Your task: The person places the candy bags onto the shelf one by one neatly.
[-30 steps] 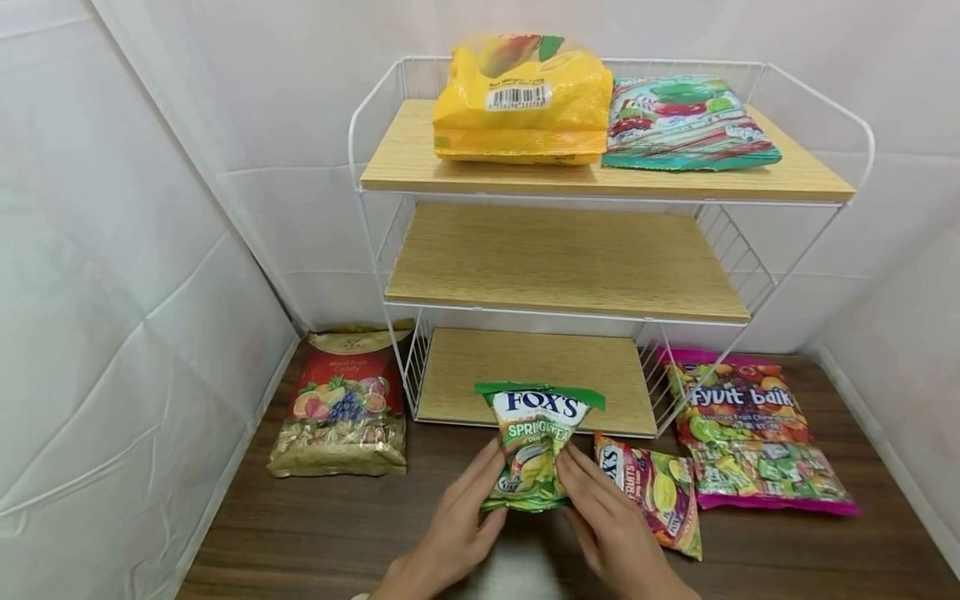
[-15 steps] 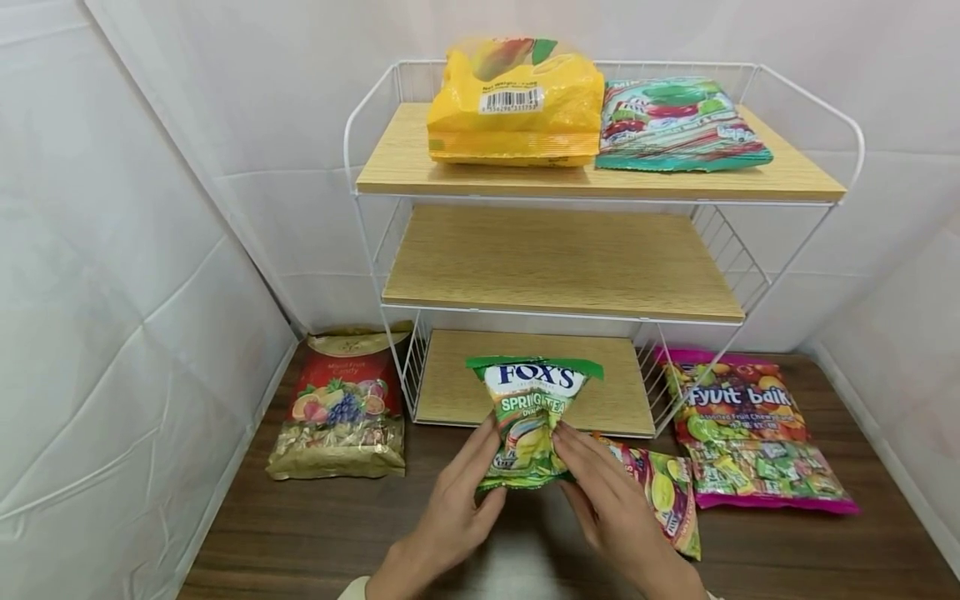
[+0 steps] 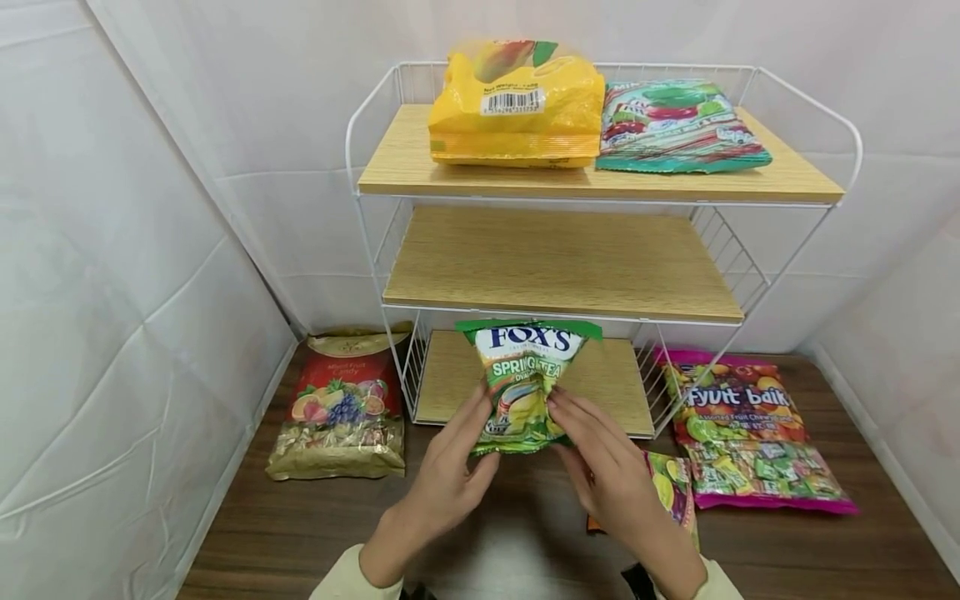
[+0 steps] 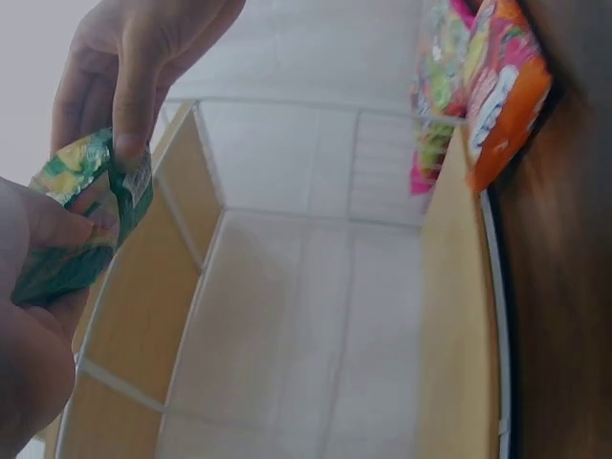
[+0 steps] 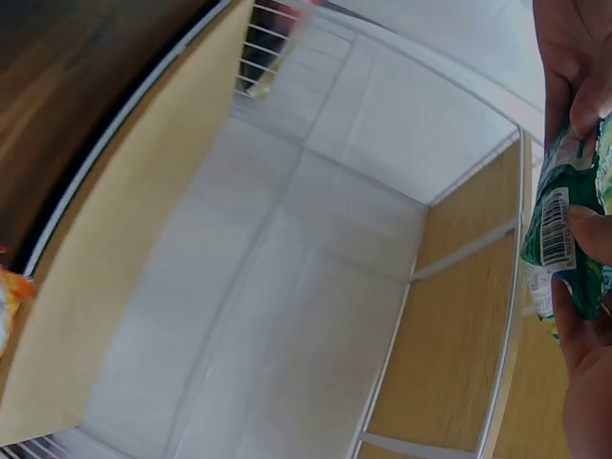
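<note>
Between my two hands stands a green and white Fox's Spring Tea candy bag (image 3: 522, 383), upright with its printed front toward the head camera. My left hand (image 3: 453, 454) grips its left edge, thumb low behind it. On the right edge my right hand (image 3: 603, 458) pinches the bag in the same way. The right wrist view shows the bag's green back with a barcode (image 5: 556, 228) and a thumb pressed on it. In the head view the bag overlaps the bottom shelf board (image 3: 442, 375) of the white wire rack.
A yellow mango bag (image 3: 517, 108) and a teal candy bag (image 3: 678, 125) sit on the top shelf (image 3: 795, 167). Left of the rack lies a red and gold candy bag (image 3: 341, 404). At right are a Fyuit baik bag (image 3: 750, 433) and a smaller Fox's bag (image 3: 678, 487), partly hidden.
Both hands have lifted the green Fox's bag up and slightly left, from near the table to in front of the bottom shelf. The smaller Fox's bag is now more covered by my right hand.
</note>
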Available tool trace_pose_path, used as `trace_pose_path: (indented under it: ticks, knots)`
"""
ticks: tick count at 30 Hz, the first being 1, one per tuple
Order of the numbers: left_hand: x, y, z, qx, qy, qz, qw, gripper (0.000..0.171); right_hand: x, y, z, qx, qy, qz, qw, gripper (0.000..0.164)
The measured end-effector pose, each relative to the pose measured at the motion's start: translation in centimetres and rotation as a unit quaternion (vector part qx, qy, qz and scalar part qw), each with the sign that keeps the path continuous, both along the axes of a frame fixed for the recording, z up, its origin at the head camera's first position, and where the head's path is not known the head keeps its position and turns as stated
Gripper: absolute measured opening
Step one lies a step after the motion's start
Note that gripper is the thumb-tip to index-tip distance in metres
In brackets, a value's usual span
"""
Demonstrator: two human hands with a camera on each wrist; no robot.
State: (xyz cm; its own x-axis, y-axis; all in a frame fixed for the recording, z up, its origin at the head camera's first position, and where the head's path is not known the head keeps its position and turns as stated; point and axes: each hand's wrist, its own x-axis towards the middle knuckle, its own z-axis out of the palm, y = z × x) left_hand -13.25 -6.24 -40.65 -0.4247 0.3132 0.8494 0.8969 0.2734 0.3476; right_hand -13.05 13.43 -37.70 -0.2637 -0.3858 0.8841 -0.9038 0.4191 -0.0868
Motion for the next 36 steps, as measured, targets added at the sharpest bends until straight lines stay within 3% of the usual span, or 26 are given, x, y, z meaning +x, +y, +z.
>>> trace_pose_path:
  ticks: [9,16,22,28,36]
  knots:
    - [-1.7,-1.5,1.8,-0.027,0.019,0.002,0.9995,0.054,-1.6,-0.7,1.5,0.005,0.002,0.01,1.0,0.031]
    - [-2.5,-2.1,2.5,-0.028,-0.006,-0.001,0.9996,0.073,-2.4,-1.3,2.3,0.007,0.002,0.012,1.0,0.032]
    - [-3.1,-2.1,3.9,-0.057,-0.025,0.006,0.9981,0.071,-3.0,-0.9,2.7,0.004,0.004,-0.003,1.0,0.033]
    - [-3.1,-1.9,4.8,-0.067,-0.034,0.013,0.9971,0.064,-3.3,-0.6,2.9,-0.005,0.009,-0.01,1.0,0.035]
    - [-2.9,-1.7,5.1,-0.03,-0.058,0.023,0.9976,0.068,-3.2,-0.9,3.6,-0.023,0.019,-0.007,1.0,0.034]
